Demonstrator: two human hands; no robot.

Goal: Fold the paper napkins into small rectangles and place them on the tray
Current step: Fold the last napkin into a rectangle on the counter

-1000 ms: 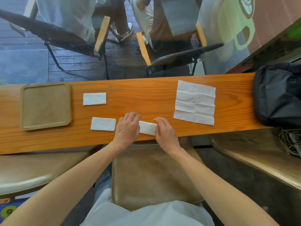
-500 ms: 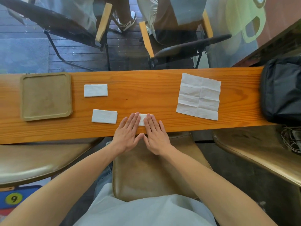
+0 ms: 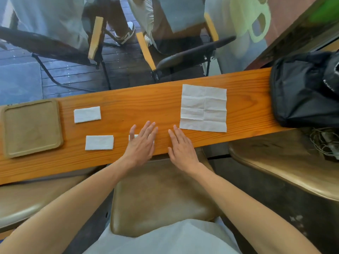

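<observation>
My left hand lies flat, fingers spread, on a small folded napkin near the counter's front edge; only slivers of it show. My right hand hovers flat just to the right, holding nothing, clear of that napkin. Two more folded white napkins lie to the left: one near the front, one farther back. An unfolded creased napkin lies spread out at the right. The brown square tray sits at the far left with nothing on it.
The wooden counter is narrow, with a glass pane behind it. A black bag rests on its right end. Brown stool seats stand below the front edge, the right one carrying tangled cords.
My hands were side by side pressing the folded napkin; now the right hand has slid off to the right while the left stays on it. The camera has tilted a little.
</observation>
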